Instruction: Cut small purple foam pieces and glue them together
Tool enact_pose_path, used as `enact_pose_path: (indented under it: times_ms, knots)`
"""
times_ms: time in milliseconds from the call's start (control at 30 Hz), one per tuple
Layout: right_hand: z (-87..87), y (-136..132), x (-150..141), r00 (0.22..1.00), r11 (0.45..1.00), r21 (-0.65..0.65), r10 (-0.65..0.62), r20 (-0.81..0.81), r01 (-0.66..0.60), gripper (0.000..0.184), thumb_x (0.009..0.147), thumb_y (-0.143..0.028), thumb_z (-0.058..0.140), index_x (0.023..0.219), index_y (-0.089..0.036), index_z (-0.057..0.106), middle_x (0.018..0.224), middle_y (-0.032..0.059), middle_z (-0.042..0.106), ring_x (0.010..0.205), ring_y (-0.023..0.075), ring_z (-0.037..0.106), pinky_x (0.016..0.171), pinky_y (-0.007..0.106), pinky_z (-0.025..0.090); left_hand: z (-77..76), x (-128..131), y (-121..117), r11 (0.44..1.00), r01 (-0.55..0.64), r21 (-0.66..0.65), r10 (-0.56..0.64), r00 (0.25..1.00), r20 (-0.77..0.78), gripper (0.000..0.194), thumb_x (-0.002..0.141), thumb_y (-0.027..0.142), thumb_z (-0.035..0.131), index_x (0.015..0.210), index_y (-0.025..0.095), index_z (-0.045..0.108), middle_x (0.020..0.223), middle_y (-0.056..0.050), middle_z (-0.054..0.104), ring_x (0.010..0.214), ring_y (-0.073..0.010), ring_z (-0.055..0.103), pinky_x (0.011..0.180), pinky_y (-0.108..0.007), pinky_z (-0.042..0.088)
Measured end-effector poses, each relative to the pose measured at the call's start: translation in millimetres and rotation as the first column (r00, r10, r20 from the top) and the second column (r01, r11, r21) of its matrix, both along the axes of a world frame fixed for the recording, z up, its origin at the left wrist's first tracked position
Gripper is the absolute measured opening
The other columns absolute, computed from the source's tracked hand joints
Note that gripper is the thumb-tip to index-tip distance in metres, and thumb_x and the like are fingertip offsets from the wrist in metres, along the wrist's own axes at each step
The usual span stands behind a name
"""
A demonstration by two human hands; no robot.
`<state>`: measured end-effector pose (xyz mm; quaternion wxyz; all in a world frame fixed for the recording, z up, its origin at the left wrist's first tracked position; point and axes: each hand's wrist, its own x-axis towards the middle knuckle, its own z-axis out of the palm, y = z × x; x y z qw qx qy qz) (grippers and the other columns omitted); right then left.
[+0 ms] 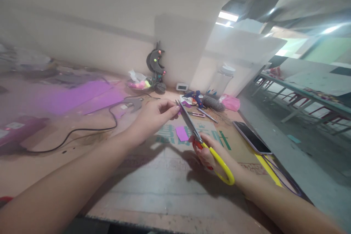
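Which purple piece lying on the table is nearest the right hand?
The small purple piece on the printed surface, just left of the scissors; the large purple sheets lie farther off, past the left hand.

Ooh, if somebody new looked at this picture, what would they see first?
Probably the big scissors near the middle, with a bright yellow handle, held in the right hand with the blades pointing toward the left hand. Next might come the dark crescent moon with little coloured dots, at the back in front of the pale wall. The purple sheets, blurry on the left, stand out too.
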<state>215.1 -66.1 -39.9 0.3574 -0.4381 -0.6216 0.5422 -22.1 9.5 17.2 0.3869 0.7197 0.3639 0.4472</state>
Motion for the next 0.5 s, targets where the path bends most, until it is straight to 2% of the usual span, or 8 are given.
enact_pose_path:
  times_ms: [167,367,500]
  knots:
    - [-2.6,1,1,1.0,1.0,0.002,-0.005,0.015,0.005,0.069,0.072,-0.077,0.068,0.109,-0.021,0.053,0.071,-0.0062,0.04,0.05,0.0069,0.03,0.039,0.019,0.026,0.3,-1,2,1.0,-0.001,-0.02,0.001,1.0,-0.013,0.03,0.091,0.046,0.061,0.083,0.019,0.07,0.079,-0.001,0.074,0.078,-0.0155,0.067,0.075,-0.027,0.05]
    - [2.5,-1,-1,0.998,0.999,0.012,-0.035,0.054,0.035,0.064,0.078,-0.074,0.065,0.108,-0.02,0.053,0.07,-0.0059,0.04,0.049,0.0065,0.029,0.04,0.019,0.025,2.2,-1,2,1.0,0.008,-0.025,-0.008,1.0,-0.021,0.03,0.091,0.046,0.062,0.082,0.018,0.07,0.078,-0.002,0.074,0.076,-0.0154,0.067,0.073,-0.027,0.051]
    - [7.3,-3,-2,0.997,0.998,0.061,-0.006,0.073,0.002,0.066,0.078,-0.079,0.06,0.107,-0.02,0.05,0.072,-0.0053,0.04,0.05,0.0064,0.028,0.04,0.02,0.025,0.6,-1,3,0.999,0.033,-0.038,-0.033,0.999,0.014,0.031,0.091,0.046,0.061,0.084,0.017,0.07,0.079,-0.003,0.074,0.076,-0.0162,0.068,0.074,-0.028,0.052]
